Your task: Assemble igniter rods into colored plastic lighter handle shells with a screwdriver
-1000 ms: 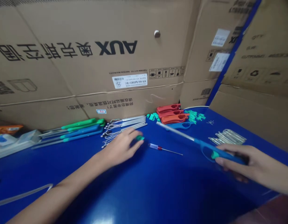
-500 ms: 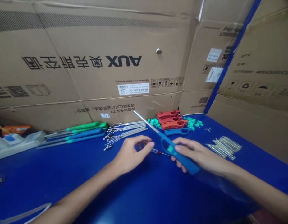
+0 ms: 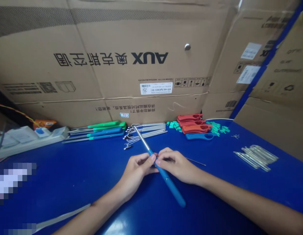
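A blue long-neck lighter with a silver metal barrel is held above the blue table, tilted with its tip pointing up and to the left. My left hand pinches it where the barrel meets the handle. Just below that spot, the fingers of my right hand are also closed on the handle. The trigger area is hidden behind my fingers. Behind my right hand lies a thin metal screwdriver shaft, its handle covered by the hand.
Along the cardboard wall lie several green and blue lighters, silver tubes with wires, red and orange handle shells, a blue shell and small green pieces. Clear tubes lie right; a power strip left.
My left hand has gone from free to gripping the lighter. The lighter has shifted left and rolled so its narrow edge shows. My right hand moved left along it; the view turned left.
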A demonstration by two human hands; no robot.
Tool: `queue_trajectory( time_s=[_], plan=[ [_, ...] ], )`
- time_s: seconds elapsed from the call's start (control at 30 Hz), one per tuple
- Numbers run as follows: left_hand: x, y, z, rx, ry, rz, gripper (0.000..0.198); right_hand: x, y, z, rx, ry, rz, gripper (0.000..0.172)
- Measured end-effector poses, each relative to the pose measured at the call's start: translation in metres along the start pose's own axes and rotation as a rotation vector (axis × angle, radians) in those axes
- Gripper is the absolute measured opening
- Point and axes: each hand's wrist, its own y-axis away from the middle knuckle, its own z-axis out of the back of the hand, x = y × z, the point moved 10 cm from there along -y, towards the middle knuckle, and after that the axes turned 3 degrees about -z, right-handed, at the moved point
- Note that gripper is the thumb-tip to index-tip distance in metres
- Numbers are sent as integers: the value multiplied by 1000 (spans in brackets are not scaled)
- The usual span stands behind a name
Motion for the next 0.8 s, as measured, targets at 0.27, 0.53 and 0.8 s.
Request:
queue_trajectory(
  time_s=[0.27,0.53,0.8],
  plan=[
    [-1,2,1,-64,52,3,22,-15,8,-7,-106,-357,-103,43],
    [-3,5,2,-77,58,12,23,-14,6,-6,-63,-442,-110,42],
    [-23,-7,35,-236,157,-34,28,-12,0,62,-142,576,-17,26]
  ],
)
